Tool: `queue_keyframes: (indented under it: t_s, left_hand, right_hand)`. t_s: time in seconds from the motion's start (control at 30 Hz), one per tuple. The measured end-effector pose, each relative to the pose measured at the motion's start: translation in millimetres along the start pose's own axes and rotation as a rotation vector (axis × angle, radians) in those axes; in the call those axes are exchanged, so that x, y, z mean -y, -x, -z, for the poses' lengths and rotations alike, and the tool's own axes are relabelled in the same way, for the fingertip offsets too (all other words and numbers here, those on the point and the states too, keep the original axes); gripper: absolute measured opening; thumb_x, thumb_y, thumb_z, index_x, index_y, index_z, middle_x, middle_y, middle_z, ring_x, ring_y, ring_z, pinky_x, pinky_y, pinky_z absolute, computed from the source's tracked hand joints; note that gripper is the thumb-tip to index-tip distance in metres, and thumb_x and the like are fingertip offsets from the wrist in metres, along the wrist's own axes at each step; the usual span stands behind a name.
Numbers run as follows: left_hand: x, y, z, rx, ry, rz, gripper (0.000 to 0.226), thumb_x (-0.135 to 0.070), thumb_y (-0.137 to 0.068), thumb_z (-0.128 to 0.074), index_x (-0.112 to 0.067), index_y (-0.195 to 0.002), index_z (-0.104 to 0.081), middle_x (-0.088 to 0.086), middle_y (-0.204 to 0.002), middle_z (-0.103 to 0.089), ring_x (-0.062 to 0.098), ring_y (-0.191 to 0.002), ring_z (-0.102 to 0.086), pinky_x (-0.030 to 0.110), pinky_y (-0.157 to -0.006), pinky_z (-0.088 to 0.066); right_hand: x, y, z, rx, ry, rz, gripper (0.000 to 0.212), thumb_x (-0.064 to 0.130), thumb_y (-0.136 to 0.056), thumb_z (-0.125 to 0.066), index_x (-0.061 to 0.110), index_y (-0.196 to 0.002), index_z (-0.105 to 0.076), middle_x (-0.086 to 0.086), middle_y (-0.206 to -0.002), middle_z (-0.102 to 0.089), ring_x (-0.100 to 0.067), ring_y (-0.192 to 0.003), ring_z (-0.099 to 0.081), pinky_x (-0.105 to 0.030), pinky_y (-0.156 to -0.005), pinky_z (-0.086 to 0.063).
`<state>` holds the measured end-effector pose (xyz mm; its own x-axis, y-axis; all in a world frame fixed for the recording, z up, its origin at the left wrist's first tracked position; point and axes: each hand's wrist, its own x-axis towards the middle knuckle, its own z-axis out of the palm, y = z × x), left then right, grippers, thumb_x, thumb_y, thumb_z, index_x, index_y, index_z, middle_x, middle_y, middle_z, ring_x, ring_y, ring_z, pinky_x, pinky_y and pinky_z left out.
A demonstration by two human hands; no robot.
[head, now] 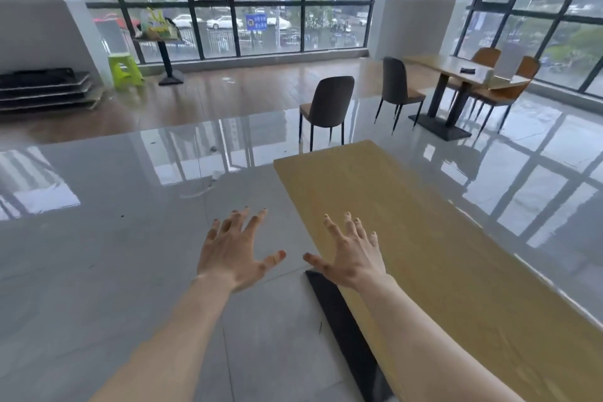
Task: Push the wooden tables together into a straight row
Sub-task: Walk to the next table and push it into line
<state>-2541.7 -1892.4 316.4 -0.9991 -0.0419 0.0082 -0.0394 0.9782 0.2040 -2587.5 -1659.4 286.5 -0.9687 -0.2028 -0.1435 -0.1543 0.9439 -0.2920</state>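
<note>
A long light-wood table top [434,238] runs from the lower right toward the middle of the room, its black base [346,333] showing under its left edge. My right hand [354,254] is open with fingers spread, over the table's left edge. My left hand [238,251] is open too, fingers spread, above the bare floor left of the table and apart from it. A second wooden table [453,67] on a black pedestal stands at the back right by the windows.
Two dark chairs [329,104] [398,85] stand between the near and far tables, and two orange-backed chairs [522,75] sit behind the far one. At the back left are a small pedestal table [163,39], a green stool [124,70] and stacked dark boards [45,88]. Glossy grey floor [114,206] lies to the left.
</note>
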Motion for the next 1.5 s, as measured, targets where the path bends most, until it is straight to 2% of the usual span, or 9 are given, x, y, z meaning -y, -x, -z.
queue_keyframes:
  t_s: [0.17,0.3,0.53,0.73,0.93,1.13,1.33,1.5]
  left_hand:
    - [46,-149,10,0.019,0.025,0.016,0.094,-0.082,-0.085,-0.045,-0.043,-0.159,-0.005,-0.002,-0.17,-0.01,0.027,-0.156,-0.009,0.047,-0.125,-0.006]
    - [91,-279,-2,0.039,0.045,-0.016,0.094,-0.083,-0.084,-0.046,-0.044,-0.159,-0.005,-0.003,-0.17,-0.009,0.026,-0.156,-0.008,0.048,-0.126,-0.007]
    - [165,-534,-11,0.081,0.047,-0.173,0.093,-0.083,-0.084,-0.044,-0.042,-0.159,-0.007,-0.002,-0.17,-0.009,0.026,-0.155,-0.01,0.047,-0.126,-0.005]
    - [175,-726,1,0.149,0.024,-0.317,0.093,-0.082,-0.085,-0.045,-0.042,-0.159,-0.007,-0.003,-0.171,-0.008,0.026,-0.156,-0.009,0.047,-0.125,-0.005]
    - [143,-905,-30,0.187,-0.023,-0.542,0.092,-0.08,-0.086,-0.047,-0.042,-0.159,-0.006,-0.002,-0.17,-0.009,0.024,-0.156,-0.007,0.045,-0.125,-0.003]
    - [67,-1056,-55,0.23,-0.132,-0.823,0.093,-0.079,-0.086,-0.047,-0.041,-0.159,-0.006,-0.002,-0.169,-0.01,0.024,-0.155,-0.01,0.046,-0.126,-0.006]
    - [-51,-1133,-72,0.245,-0.134,-1.205,0.096,-0.083,-0.084,-0.043,-0.04,-0.16,-0.005,0.0,-0.171,-0.01,0.023,-0.156,-0.009,0.045,-0.127,-0.007]
    - [-148,-1135,-110,0.306,-0.082,-1.572,0.1,-0.09,-0.073,-0.024,-0.043,-0.159,-0.004,0.0,-0.17,-0.014,0.024,-0.156,-0.013,0.045,-0.127,-0.009]
  right_hand:
    - [28,-155,26,-0.015,0.002,0.009,0.101,0.087,-0.083,-0.043,0.041,-0.162,-0.001,-0.008,-0.173,0.003,-0.03,-0.159,0.003,-0.059,-0.126,-0.005]
    - [46,-282,18,-0.017,-0.001,-0.033,0.1,0.087,-0.084,-0.043,0.042,-0.162,0.001,-0.008,-0.173,0.004,-0.03,-0.158,0.004,-0.058,-0.126,-0.005]
    - [84,-510,16,0.008,-0.013,-0.187,0.1,0.086,-0.085,-0.043,0.041,-0.162,0.001,-0.008,-0.173,0.005,-0.03,-0.158,0.005,-0.057,-0.126,-0.004]
    - [87,-667,45,-0.032,-0.034,-0.32,0.098,0.087,-0.085,-0.039,0.04,-0.162,-0.001,-0.008,-0.173,0.002,-0.028,-0.159,0.004,-0.056,-0.126,-0.005]
    - [37,-799,32,-0.087,-0.096,-0.539,0.098,0.087,-0.085,-0.038,0.04,-0.162,0.001,-0.007,-0.173,0.001,-0.028,-0.159,0.004,-0.057,-0.126,-0.006]
    - [-31,-895,39,-0.172,-0.236,-0.809,0.099,0.086,-0.086,-0.036,0.04,-0.162,0.007,-0.007,-0.173,0.005,-0.028,-0.158,0.007,-0.056,-0.126,-0.006]
    - [-81,-892,64,-0.261,-0.328,-1.132,0.096,0.084,-0.088,-0.038,0.038,-0.162,0.004,-0.009,-0.173,0.007,-0.031,-0.158,0.005,-0.058,-0.126,-0.004]
    - [-103,-853,68,-0.367,-0.369,-1.459,0.098,0.085,-0.087,-0.039,0.037,-0.163,0.0,-0.012,-0.173,0.006,-0.033,-0.158,0.0,-0.059,-0.125,-0.004]
